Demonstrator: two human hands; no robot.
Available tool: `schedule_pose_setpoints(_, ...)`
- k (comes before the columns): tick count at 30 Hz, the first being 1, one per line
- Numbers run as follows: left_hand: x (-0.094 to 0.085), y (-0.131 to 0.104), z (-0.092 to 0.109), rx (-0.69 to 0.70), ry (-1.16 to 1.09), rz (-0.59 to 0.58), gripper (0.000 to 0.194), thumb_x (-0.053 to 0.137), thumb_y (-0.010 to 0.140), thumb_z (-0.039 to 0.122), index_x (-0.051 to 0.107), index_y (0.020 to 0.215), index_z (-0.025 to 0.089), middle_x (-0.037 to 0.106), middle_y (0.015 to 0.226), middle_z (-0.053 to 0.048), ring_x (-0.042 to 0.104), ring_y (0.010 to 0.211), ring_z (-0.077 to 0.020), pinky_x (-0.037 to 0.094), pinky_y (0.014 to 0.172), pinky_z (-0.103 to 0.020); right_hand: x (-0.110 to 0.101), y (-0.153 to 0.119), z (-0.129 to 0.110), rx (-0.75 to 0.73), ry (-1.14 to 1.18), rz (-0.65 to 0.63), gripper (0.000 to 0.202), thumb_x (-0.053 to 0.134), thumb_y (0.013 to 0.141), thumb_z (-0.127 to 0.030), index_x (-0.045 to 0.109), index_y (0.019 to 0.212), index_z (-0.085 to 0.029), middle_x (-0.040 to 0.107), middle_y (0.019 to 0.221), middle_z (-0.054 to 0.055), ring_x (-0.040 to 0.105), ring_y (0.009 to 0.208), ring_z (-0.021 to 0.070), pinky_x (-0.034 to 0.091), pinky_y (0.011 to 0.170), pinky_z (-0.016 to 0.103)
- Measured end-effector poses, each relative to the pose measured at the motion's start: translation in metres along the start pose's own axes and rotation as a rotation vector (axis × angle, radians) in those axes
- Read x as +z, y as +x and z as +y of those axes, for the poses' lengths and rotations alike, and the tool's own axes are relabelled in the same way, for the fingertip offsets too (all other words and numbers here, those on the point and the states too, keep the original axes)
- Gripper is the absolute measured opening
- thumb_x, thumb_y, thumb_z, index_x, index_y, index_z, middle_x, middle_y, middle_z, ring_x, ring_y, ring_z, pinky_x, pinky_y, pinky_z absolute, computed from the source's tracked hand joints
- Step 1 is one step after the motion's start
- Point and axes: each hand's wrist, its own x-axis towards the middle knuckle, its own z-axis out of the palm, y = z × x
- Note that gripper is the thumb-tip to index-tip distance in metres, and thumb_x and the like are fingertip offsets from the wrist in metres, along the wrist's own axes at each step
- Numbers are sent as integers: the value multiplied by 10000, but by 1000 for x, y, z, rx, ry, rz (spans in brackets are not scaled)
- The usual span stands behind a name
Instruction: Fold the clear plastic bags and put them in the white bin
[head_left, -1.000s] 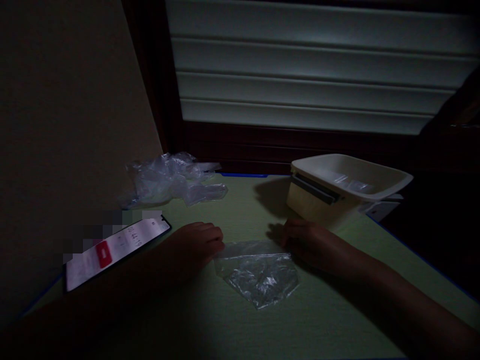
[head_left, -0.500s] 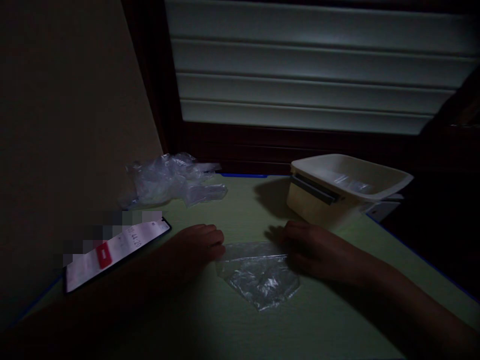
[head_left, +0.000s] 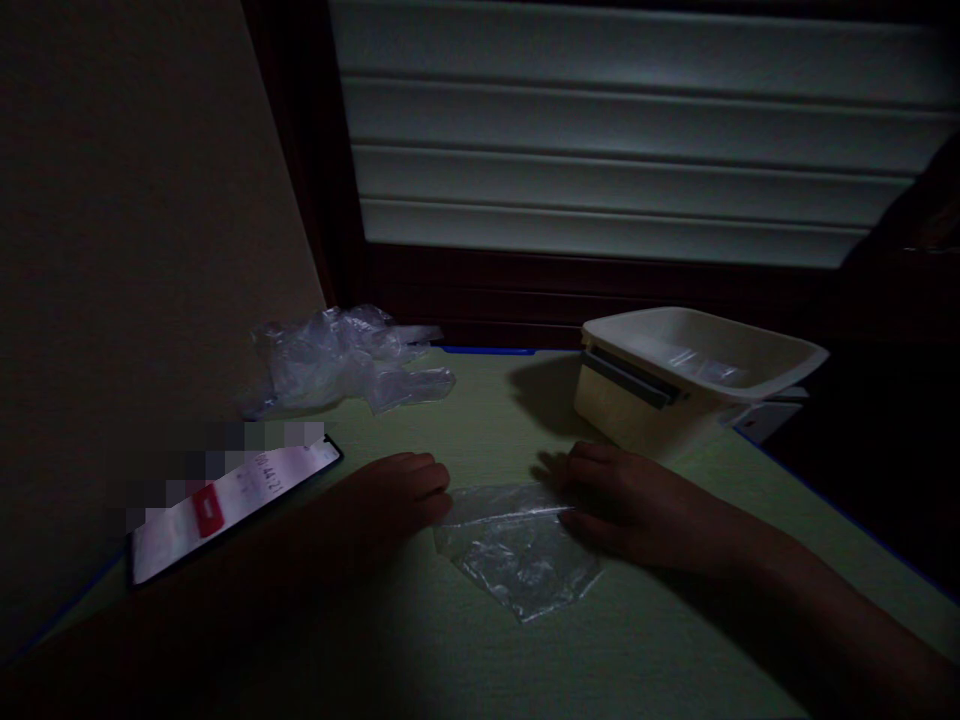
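My left grip and right grip are touching one flattened bag, clamping unclear; centre-left, crumpled plastic is lying unsmoothed.

A pale green surface fills the view around six o'clock, its blue edging showing near the centre and again at eight and four. At nine o'clock a crumpled heap of clear plastic sits near the plain wall, which spans nine to ten. A phone lies at eight o'clock, its lit screen showing dark digits and a red block. At three o'clock stands a cream bin with a grey latch on its side and shiny clear pieces inside; a pale object just beside it is too dim to identify. A slatted panel in a dark frame spans eleven to two.
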Motion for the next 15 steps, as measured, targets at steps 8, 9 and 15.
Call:
schedule_pose_setpoints(8,-1,-1,-8,27,-35,-27,140,529,782,26,590,777,152,599,850,-22,519,783,-175,392,734,-289,1,1,2,-3,-11,11,82,489,799,-175,570,788,-167,518,827,65,521,714,176,433,631,291)
schedule_pose_setpoints(9,-2,-2,-8,36,-66,-9,141,528,779,30,592,763,154,603,843,-18,519,781,-171,391,739,-289,0,1,3,-9,-8,11,75,493,787,-160,568,785,-165,517,829,64,520,715,174,430,627,285)
schedule_pose_setpoints(15,-10,-3,-9,66,-108,6,156,530,747,30,634,781,140,642,870,-46,537,830,-184,409,785,-303,1,3,2,-13,-2,13,103,466,771,-122,564,763,-153,532,791,58,522,677,166,424,601,280)
